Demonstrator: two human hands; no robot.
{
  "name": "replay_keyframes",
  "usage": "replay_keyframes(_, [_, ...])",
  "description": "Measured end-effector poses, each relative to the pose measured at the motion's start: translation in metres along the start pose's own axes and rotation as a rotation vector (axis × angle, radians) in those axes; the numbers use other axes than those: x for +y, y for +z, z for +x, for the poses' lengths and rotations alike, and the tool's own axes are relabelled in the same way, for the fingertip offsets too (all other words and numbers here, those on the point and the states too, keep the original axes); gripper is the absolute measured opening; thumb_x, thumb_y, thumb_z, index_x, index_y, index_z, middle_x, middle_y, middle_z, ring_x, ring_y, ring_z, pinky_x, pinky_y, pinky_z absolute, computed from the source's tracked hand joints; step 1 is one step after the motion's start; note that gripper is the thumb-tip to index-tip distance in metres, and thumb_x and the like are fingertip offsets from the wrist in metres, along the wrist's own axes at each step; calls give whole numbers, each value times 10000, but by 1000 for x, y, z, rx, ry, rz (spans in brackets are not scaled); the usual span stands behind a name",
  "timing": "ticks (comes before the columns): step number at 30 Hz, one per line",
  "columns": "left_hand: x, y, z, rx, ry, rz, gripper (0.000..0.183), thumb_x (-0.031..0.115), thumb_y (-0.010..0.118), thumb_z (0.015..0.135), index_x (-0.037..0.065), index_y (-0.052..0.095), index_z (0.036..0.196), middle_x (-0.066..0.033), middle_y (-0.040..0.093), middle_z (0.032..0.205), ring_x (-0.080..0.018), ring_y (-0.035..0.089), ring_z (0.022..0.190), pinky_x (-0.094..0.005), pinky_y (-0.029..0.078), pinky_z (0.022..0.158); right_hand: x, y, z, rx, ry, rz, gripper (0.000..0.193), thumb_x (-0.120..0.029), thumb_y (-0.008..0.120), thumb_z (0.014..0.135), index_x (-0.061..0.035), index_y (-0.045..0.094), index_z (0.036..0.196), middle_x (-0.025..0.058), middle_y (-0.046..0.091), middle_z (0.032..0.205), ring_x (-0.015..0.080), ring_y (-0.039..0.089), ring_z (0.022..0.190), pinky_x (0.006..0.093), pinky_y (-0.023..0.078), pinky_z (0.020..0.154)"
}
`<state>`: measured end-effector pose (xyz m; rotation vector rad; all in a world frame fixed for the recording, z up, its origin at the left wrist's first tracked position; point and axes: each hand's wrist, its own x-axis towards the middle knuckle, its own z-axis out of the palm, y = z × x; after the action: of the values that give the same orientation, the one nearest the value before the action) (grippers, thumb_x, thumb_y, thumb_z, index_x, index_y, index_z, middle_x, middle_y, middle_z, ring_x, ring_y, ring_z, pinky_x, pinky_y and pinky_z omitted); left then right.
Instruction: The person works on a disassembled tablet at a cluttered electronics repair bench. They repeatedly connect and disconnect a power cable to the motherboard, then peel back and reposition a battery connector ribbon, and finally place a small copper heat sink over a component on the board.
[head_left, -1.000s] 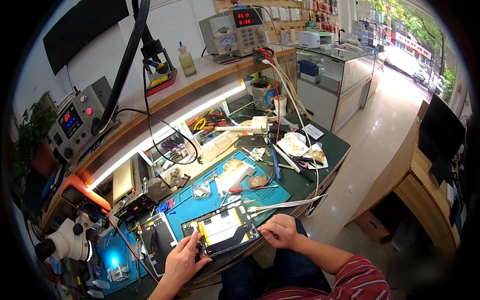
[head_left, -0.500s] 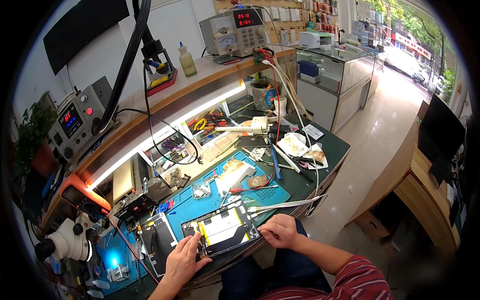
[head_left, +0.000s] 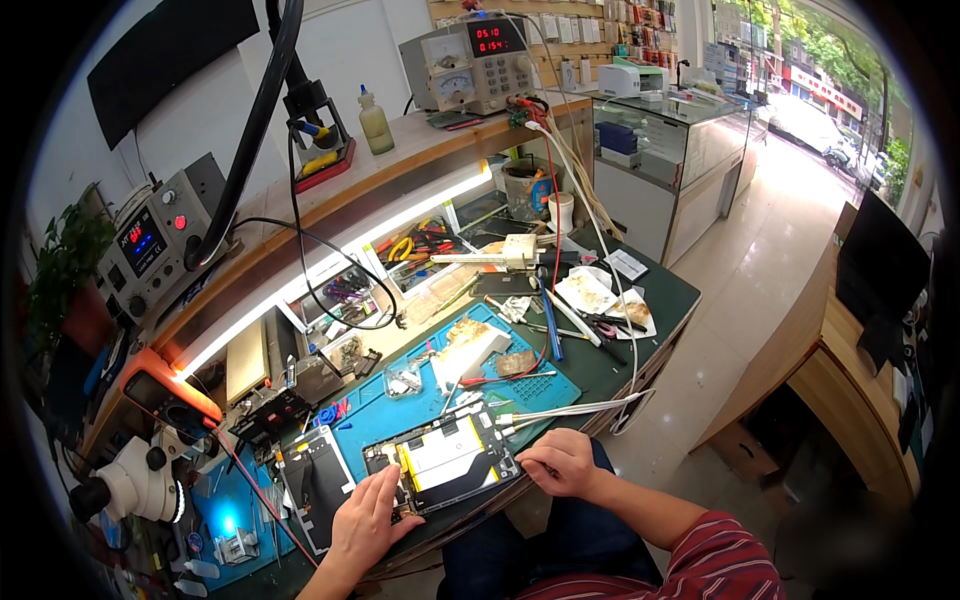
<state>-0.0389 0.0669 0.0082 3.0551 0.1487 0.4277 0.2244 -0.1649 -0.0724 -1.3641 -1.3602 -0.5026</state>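
Note:
An opened tablet [head_left: 462, 462], with a light battery and a black ribbon showing inside, lies tilted at the near edge of the bench. My left hand [head_left: 368, 518] rests over its left end, the fingers on top and the thumb at the near edge, holding it. Close by the tablet's right end is my right hand [head_left: 562, 463], its fingers curled together at the corner. Whatever those fingers hold, if anything, is hidden. Left of the tablet lies a dark flat panel [head_left: 318, 492], partly behind my left hand.
A blue work mat [head_left: 400, 420] bears a white block [head_left: 470, 358] and a clear bag of small parts [head_left: 402, 380]. White cables [head_left: 570, 408] run to the tablet's right. An orange multimeter [head_left: 170, 392] and a microscope [head_left: 140, 480] stand left. A power supply [head_left: 468, 65] sits on the shelf.

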Motion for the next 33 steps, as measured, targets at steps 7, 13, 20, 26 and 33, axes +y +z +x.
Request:
replay_keyframes(7, [0,0,1,-1,-2,-16,926,459,891,833,-23,521,1532,-148,704,1355,-315,683,1240,-384,606,970,0,0,0,1,-6,-9,110,-72,831,873,-91,761,956,44,693,774,237,669,637,362,525,576])
replay_keyframes(13, [-1,2,1,27,23,-3,914,455,892,832,-19,536,1527,-135,731,1293,-303,688,1225,-376,611,947,0,0,0,0,-2,-2,115,-72,832,871,-92,762,960,45,699,781,239,672,640,362,529,580])
replay_keyframes(20, [-1,1,1,26,31,8,966,418,914,810,-37,496,1552,-125,743,1300,-300,692,1220,-377,606,966,0,0,0,-2,2,0,110,-73,830,873,-90,764,959,46,699,779,239,674,641,360,529,581])
replay_keyframes(26, [4,-8,6,-15,-35,-61,1056,350,952,766,-70,431,1583,-65,742,1373,-284,686,1229,-374,598,991,-1,-1,1,-4,1,6,109,-69,828,871,-88,765,958,45,694,775,237,668,635,361,525,575])
replay_keyframes(33, [3,-9,6,-28,-43,-66,1071,368,949,774,-62,413,1596,-58,741,1383,-280,683,1237,-371,598,988,-1,-1,2,3,-2,7,113,-69,831,868,-88,765,957,44,691,772,237,665,632,363,524,574])
